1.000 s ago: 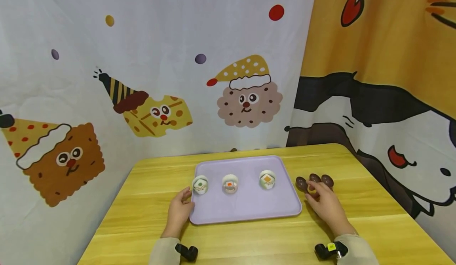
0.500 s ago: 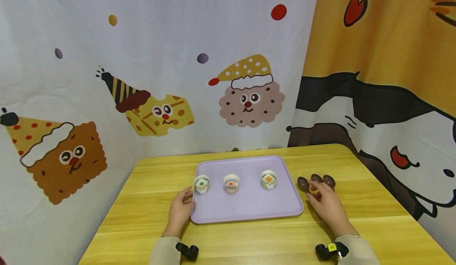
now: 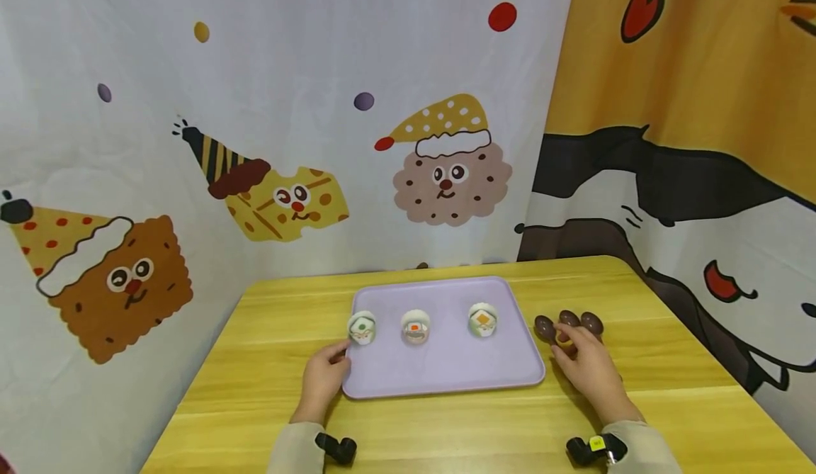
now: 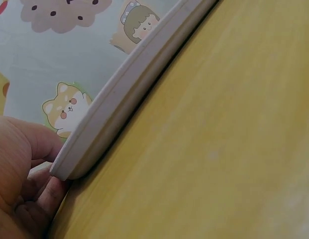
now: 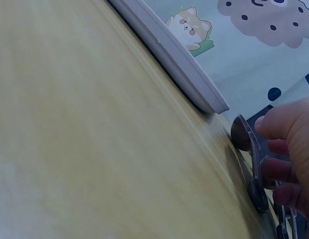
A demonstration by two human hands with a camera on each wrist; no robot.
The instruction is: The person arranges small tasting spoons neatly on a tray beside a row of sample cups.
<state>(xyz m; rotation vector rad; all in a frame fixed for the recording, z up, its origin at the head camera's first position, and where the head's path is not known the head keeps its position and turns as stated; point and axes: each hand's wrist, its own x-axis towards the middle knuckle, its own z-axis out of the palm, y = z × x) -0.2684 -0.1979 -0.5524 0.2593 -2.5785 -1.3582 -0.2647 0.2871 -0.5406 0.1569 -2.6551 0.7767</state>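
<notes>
A flat lilac tray [image 3: 446,368] lies on the table with three small rounded, pale, cup-like pieces on it, left [image 3: 362,327], middle [image 3: 416,326] and right [image 3: 482,319]. Cartoon pictures are printed on them. At the tray's left side, my left hand [image 3: 324,378] pinches the rim, the thumb above and the other fingers at the outer underside in the left wrist view. My right hand [image 3: 589,368] hovers over three brown spoons [image 3: 545,328] lying right of the tray. Its fingers are loosely bent close to the handles, with a gap between thumb and bowl. The handles are mostly hidden.
The yellow wood-grain table [image 3: 459,431] runs up to a white cartoon-printed curtain [image 3: 287,49] at the back. On the right hangs an orange and black curtain [image 3: 688,98]. Each wrist wears a black camera mount.
My left fingers have drawn closer together at the tray's edge. The right hand stays over the spoons. The whole scene shifts slightly as the head moves.
</notes>
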